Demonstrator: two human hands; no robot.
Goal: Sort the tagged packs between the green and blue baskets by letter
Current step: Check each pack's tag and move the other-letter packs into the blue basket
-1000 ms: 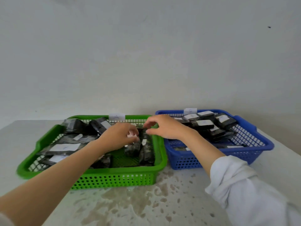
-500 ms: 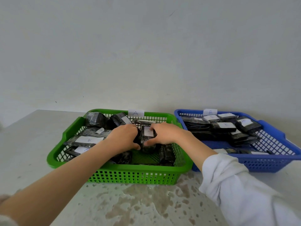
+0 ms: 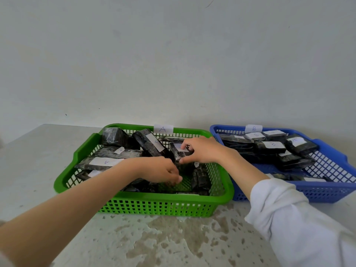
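Observation:
The green basket point(image 3: 146, 196) carries a tag "A" point(image 3: 163, 129) on its back rim and holds several black packs with white tags point(image 3: 100, 162). Next to it on the right, the blue basket point(image 3: 331, 191) carries a tag "B" point(image 3: 253, 128) and holds several more packs point(image 3: 270, 147). My right hand point(image 3: 204, 151) pinches a black tagged pack point(image 3: 177, 152) at the back right of the green basket. My left hand point(image 3: 163, 171) reaches down to the green basket's floor with curled fingers. What lies under those fingers is hidden.
Both baskets stand side by side on a pale, stained table point(image 3: 173, 239), close to a plain wall point(image 3: 173, 64). The table's left edge lies beyond the green basket. A white sleeve point(image 3: 289, 218) covers my right forearm.
My left hand has let go of the pack and dropped lower, toward the basket floor. My right hand keeps hold of the tagged pack. The view has shifted left.

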